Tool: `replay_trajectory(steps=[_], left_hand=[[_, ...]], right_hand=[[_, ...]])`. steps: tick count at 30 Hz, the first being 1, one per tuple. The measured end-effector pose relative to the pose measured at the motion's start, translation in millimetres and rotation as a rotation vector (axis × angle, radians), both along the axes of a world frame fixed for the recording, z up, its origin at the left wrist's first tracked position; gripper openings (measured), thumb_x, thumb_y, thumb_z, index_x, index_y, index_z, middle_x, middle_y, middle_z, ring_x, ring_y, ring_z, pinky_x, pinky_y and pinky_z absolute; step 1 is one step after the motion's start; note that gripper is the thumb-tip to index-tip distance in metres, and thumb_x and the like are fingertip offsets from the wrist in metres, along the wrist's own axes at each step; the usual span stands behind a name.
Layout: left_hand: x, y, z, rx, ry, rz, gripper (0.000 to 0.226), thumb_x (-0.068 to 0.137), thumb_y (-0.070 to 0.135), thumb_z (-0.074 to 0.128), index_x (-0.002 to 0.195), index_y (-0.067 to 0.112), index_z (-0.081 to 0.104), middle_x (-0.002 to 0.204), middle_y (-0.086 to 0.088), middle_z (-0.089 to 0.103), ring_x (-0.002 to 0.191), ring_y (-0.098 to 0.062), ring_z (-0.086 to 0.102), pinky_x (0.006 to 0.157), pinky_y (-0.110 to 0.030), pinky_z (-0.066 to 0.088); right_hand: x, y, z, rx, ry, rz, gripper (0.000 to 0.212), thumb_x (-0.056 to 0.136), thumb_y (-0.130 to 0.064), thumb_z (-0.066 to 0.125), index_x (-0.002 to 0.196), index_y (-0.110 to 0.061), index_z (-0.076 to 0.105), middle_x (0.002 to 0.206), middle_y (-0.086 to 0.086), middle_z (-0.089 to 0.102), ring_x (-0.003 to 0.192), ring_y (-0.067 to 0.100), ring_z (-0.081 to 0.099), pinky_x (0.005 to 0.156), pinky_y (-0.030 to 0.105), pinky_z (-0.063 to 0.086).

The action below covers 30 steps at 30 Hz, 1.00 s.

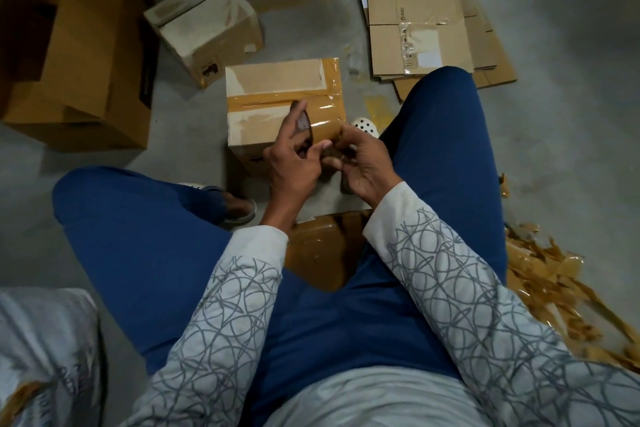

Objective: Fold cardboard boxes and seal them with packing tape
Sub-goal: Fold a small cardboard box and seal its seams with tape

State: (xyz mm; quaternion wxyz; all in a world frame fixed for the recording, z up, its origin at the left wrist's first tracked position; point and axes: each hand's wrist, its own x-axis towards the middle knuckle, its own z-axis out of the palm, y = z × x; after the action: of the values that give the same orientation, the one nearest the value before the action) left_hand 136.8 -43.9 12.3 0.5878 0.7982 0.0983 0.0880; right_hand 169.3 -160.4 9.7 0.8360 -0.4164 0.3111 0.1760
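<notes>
- We have the roll (323, 130) up in both hands, just above the near edge of the box (273, 81), which sits on the floor (194, 135) between our knees.
- Left hand (294, 165) wraps the roll's open side, one finger laid along the dark core rim.
- Right hand (365, 166) curls onto the glossy brown band; the grip looks like a fingertip pinch hunting the tape end, though we cannot tell if the end is caught.
- The box lies straight ahead of the roll. Its taped seam runs left to right, and a second strip runs along its right edge.
- Either hand reaches the box equally.
- Matte, worn cardboard on the lid, with shiny, wrinkled tape.
- Right of the box: flat cartons (419, 21) and crumpled tape scraps (543, 270).
</notes>
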Motion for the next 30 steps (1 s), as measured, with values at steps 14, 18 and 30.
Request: replay_trajectory(steps=[14, 18, 30], left_hand=[[2.8, 0.0, -4.2, -0.038, 0.021, 0.03, 0.077, 0.084, -0.001, 0.077, 0.152, 0.017, 0.044, 0.13, -0.014, 0.068, 0.101, 0.015, 0.064, 0.085, -0.012, 0.054], [0.0, -2.7, -5.0, -0.022, 0.012, 0.02, 0.079, 0.084, 0.002, 0.078, 0.152, 0.024, 0.044, 0.137, -0.01, 0.064, 0.111, -0.002, 0.068, 0.096, -0.033, 0.058], [2.7, -0.8, -5.2, -0.022, -0.01, 0.04, 0.075, 0.087, -0.004, 0.074, 0.153, 0.016, 0.043, 0.137, -0.017, 0.062, 0.115, -0.01, 0.067, 0.09, -0.016, 0.055]], right_hand=[[-1.0, 7.0, 3.1, 0.053, -0.028, -0.04, 0.008, 0.09, -0.002, 0.065, 0.085, -0.008, 0.063, 0.094, 0.011, 0.066, 0.079, 0.022, 0.067, 0.064, 0.037, 0.061], [-1.2, 4.7, 2.2, 0.139, 0.014, -0.069, 0.008, 0.088, 0.001, 0.065, 0.095, -0.003, 0.066, 0.102, 0.016, 0.068, 0.093, 0.028, 0.068, 0.064, 0.035, 0.06], [-1.1, 7.0, 0.9, 0.116, -0.128, 0.054, 0.007, 0.089, -0.004, 0.07, 0.089, -0.009, 0.075, 0.101, 0.013, 0.068, 0.104, 0.029, 0.061, 0.084, 0.041, 0.06]])
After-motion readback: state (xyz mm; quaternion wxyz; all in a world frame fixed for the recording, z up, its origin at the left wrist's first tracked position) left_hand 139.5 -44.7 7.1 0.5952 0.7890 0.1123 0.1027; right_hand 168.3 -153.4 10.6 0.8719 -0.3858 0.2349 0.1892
